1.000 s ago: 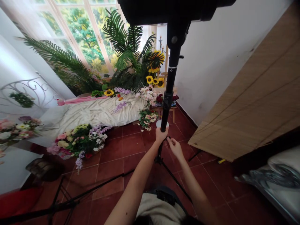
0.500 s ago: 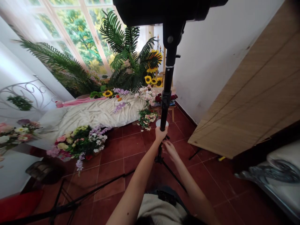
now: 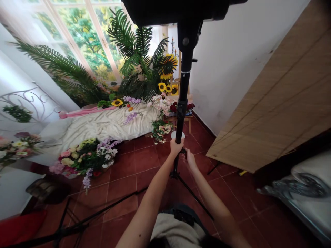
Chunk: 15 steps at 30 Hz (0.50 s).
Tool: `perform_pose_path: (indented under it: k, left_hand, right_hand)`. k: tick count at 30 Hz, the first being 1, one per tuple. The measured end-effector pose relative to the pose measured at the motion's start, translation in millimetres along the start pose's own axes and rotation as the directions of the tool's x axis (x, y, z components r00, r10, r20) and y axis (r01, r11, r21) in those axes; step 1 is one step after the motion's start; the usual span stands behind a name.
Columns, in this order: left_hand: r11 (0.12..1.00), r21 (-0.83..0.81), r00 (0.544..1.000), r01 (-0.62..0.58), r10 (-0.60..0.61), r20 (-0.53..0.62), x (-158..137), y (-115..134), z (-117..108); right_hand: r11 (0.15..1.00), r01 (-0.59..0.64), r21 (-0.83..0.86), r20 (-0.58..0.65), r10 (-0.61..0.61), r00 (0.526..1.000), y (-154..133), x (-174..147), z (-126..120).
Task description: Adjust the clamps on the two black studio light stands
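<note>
black stand pole (image 3: 182, 93) rises from left hand (image 3: 176, 147), right hand (image 3: 190, 159) beside.

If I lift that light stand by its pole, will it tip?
Probably top-heavy: a bulky black head sits atop the thin stand, so it may swing or tip. The pole looks rigid. The left hand grips it low, the right hand beside; holding higher seems steadier. The legs spread thin.

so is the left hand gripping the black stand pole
Yes, the left hand is wrapped around the black stand pole, while the right hand sits just beside it lower down.
</note>
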<state>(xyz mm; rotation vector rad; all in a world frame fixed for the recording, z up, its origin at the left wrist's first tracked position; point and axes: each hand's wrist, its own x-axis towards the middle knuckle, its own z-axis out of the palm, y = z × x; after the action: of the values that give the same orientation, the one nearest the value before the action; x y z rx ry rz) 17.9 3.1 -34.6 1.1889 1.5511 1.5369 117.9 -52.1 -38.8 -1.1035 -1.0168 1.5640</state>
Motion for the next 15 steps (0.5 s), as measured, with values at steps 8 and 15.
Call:
perform_pose_path:
  k: [8, 15]
  left_hand:
    - [1.000, 0.001, 1.000, 0.003, -0.003, 0.028, -4.9, 10.2, -2.1]
    - [1.000, -0.012, 0.997, 0.022, -0.021, 0.080, -2.8, 7.1, -5.3]
  right_hand:
    - [0.356, -0.527, 0.772, 0.513, 0.141, 0.847, -17.2, -6.3, 1.3]
    - [0.294, -0.576, 0.763, 0.580, 0.082, 0.810, -19.4, -0.7, 0.2]
